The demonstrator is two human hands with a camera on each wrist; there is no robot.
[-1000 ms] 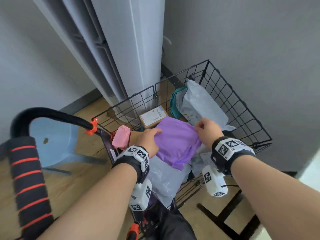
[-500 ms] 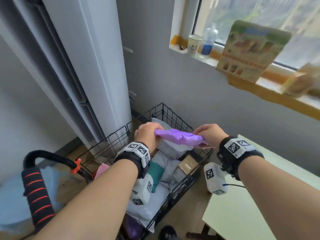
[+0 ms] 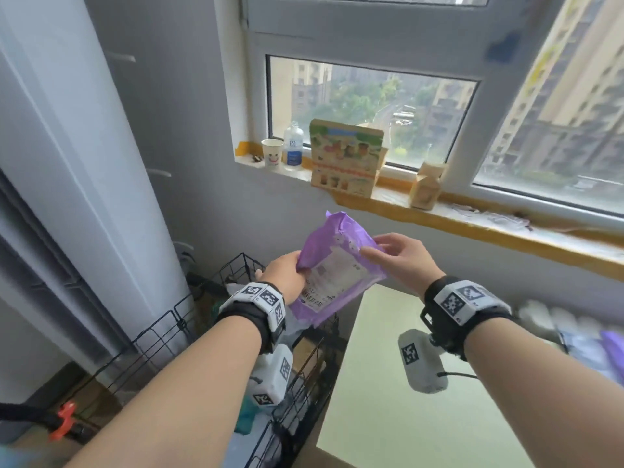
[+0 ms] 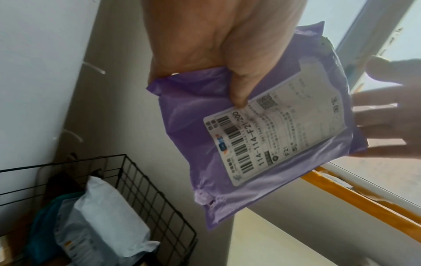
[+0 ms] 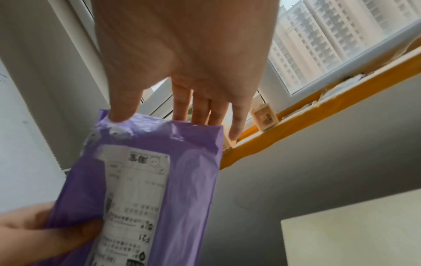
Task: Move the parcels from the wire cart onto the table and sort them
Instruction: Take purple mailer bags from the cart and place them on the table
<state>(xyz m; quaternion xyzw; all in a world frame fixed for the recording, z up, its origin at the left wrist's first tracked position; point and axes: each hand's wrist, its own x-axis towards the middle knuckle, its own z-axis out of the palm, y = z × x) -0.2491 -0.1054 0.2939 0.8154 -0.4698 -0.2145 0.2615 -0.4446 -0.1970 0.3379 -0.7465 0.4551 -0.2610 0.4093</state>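
Observation:
A purple parcel with a white shipping label is held up in the air, label toward me, above the gap between the black wire cart and the pale green table. My left hand grips its left edge, thumb on the front beside the label. My right hand is at the opposite edge with straight, spread fingers behind the parcel and the thumb touching its rim. White and teal parcels lie in the cart.
A tall white column unit stands left of the cart. The windowsill holds a paper cup, a bottle and cartons. Blurred white and purple parcels lie at the table's right side. The cart handle's orange clip is at lower left.
Both hands lifted the purple parcel out of the cart and turned it label-up toward me. The right hand's fingers went from gripping to straight. My view swung up toward the window.

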